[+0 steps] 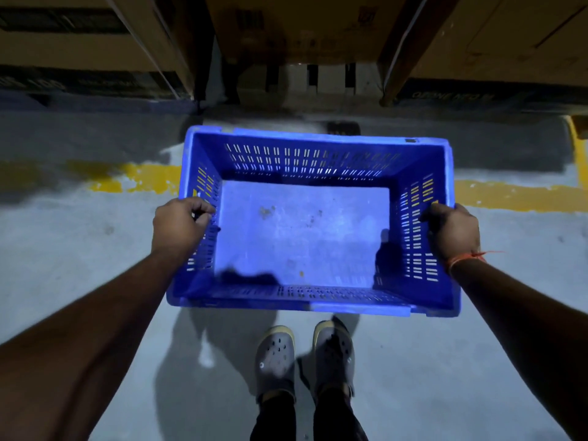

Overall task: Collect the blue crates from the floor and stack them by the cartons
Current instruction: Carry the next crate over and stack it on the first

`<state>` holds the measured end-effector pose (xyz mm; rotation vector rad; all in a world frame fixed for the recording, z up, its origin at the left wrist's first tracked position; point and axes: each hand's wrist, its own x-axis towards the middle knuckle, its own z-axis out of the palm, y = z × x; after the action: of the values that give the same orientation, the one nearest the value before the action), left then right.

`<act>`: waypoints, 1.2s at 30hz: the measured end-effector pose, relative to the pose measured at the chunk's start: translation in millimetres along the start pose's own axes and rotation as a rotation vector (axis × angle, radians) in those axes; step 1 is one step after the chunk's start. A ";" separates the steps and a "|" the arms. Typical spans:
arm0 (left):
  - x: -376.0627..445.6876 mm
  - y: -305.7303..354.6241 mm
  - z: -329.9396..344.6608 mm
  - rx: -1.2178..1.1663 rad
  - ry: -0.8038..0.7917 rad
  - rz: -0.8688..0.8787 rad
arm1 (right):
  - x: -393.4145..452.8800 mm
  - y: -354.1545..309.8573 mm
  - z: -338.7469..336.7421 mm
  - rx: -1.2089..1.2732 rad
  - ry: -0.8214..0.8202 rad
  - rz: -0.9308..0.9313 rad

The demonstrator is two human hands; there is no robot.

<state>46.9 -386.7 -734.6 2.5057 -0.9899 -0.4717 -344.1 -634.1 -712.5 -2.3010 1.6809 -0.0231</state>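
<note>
Our left hand [179,222] and right hand [453,230] curl over the crate [302,237]'s 2 short walls; it looks empty, stiff and light.

Warehouse: stacked cartons [286,30], yellow-lined [515,195] concrete floor [63,249].

Blue slotted plastic crate [305,230]: saturated blue all over, paler washed-out blue on the floor panel, small brownish specks there. Walls patterned with rows of short vertical slots; yellow shows through the side slots.
Grey concrete floor [79,249]: worn, patchy yellow painted line [509,195] across it.
Brown cardboard cartons [286,27]: dark printed bands low down.
Grey perforated clogs [305,358]: yellowish sole edges.
Thin orange thread wristband [464,261].
</note>
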 end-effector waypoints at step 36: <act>-32.3 -14.0 -9.8 0.096 -0.133 -0.009 | -21.3 1.8 12.5 -0.040 -0.117 0.002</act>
<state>36.8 -352.3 -727.8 2.5923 -1.0745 -0.6144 -350.2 -611.9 -721.5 -2.2819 1.6394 0.1439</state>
